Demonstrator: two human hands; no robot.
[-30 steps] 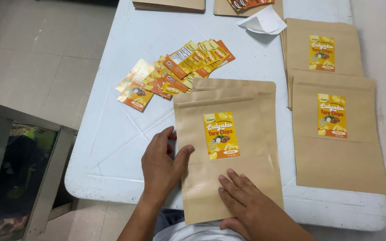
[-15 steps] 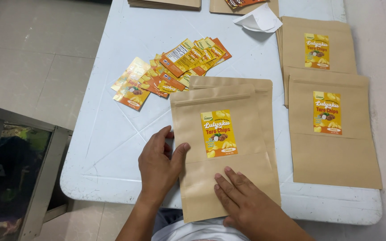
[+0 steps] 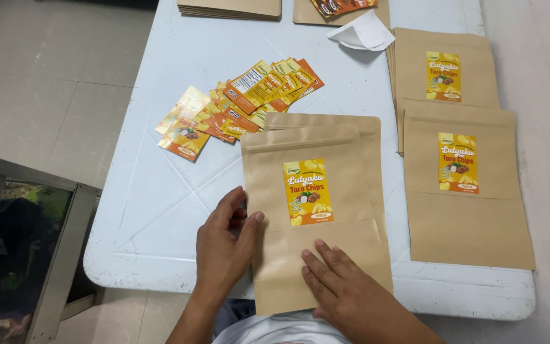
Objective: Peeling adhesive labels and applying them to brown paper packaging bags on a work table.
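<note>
Loose stickers [image 3: 237, 105] are lying fanned on the table [image 3: 160, 204] at far left. My left hand [image 3: 224, 248] is resting open-fingered against the pouch's [image 3: 313, 223] left edge. My right hand [image 3: 345, 293] is pressing flat, fingers spread, on its lower part. Finished pouches [image 3: 463, 185] are sitting to the right.

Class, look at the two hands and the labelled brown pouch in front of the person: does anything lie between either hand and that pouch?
Nothing visible does. The left hand touches the labelled pouch at its left edge, and the right hand lies flat on its lower part.
</note>
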